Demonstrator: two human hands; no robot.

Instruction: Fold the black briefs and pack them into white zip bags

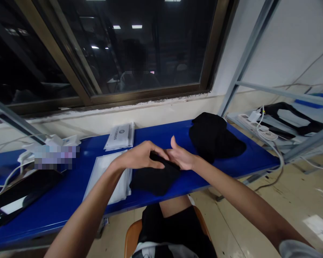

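Observation:
On the blue table lies a piece of folded black cloth [156,180], soft and flat, near the front edge. My left hand [142,156] curls over its far side, with dark fabric between the thumb and fingers. Facing it from the right, my right hand [182,157] has its thumb raised and its fingers stretched toward my left hand, at the cloth's far right edge. Its fingertips are partly hidden behind my left hand. A bigger heap of black cloth [214,138] rests farther right on the table.
Left of my hands lie clear plastic bags [101,168], with a printed white packet [120,136] behind them. A dark, shiny flat object [16,195] and white chargers with cables [29,152] are at far left. Metal posts [244,53] rise beside the blue table [70,199].

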